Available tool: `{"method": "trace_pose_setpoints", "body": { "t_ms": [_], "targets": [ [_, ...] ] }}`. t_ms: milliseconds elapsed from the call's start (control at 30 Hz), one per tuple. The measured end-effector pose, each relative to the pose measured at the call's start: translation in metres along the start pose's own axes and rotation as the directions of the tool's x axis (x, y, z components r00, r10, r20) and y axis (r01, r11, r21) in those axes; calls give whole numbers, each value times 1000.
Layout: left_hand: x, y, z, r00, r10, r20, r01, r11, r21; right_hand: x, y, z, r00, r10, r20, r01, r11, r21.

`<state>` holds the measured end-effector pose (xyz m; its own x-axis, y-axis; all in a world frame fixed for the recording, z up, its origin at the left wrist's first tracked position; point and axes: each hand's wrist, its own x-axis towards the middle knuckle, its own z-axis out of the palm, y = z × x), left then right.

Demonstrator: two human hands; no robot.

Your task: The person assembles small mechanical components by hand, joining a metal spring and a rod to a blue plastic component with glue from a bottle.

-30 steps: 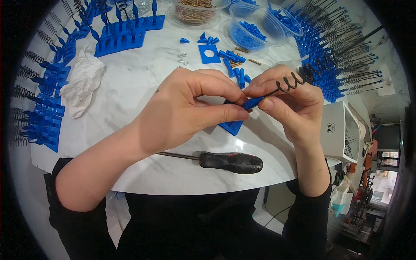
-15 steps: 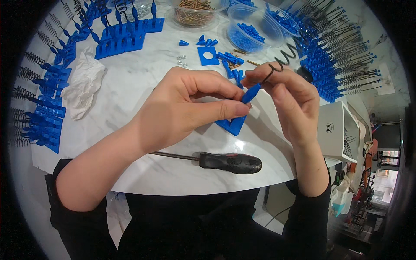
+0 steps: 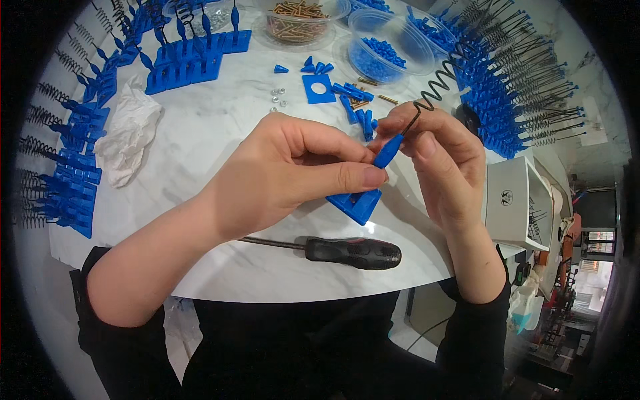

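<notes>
My left hand [image 3: 293, 173] pinches a small blue plastic cone piece [image 3: 389, 150] between thumb and fingers, just above a blue square plate [image 3: 357, 203] lying on the white marble table [image 3: 220, 127]. My right hand [image 3: 443, 160] holds the black coil spring [image 3: 437, 83] that sticks up and to the right out of the blue piece. Both hands meet at the blue piece over the table's middle. A black-handled screwdriver [image 3: 353, 252] lies near the front edge, below my hands.
Rows of finished blue-and-spring parts line the left [image 3: 63, 160] and right [image 3: 520, 87] sides. Clear tubs hold blue pieces [image 3: 390, 50] and brass screws [image 3: 297, 17]. A crumpled white tissue [image 3: 130, 133], loose blue cones, a blue plate with a hole [image 3: 317, 87] and small nuts lie behind my hands.
The spring has swung from lying nearly level toward the right to pointing up and away. Both hands have stayed together at the blue piece.
</notes>
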<state>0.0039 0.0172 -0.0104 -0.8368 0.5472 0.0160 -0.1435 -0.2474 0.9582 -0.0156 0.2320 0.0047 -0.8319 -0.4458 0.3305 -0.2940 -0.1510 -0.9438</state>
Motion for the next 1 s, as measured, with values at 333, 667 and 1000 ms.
{"method": "trace_pose_setpoints", "body": {
  "t_ms": [333, 667, 1000],
  "targets": [
    [-1, 2, 0, 999, -43, -14, 42, 999, -11, -1, 1, 0, 999, 10, 43, -9, 1000, -21],
    [0, 1, 0, 999, -36, -10, 36, 999, -33, 0, 1, 1, 999, 7, 35, -5, 998, -56],
    [0, 0, -1, 1000, -25, -15, 25, 1000, 2, 0, 6, 2, 999, -39, 28, 40, 998, -40]
  ]
}}
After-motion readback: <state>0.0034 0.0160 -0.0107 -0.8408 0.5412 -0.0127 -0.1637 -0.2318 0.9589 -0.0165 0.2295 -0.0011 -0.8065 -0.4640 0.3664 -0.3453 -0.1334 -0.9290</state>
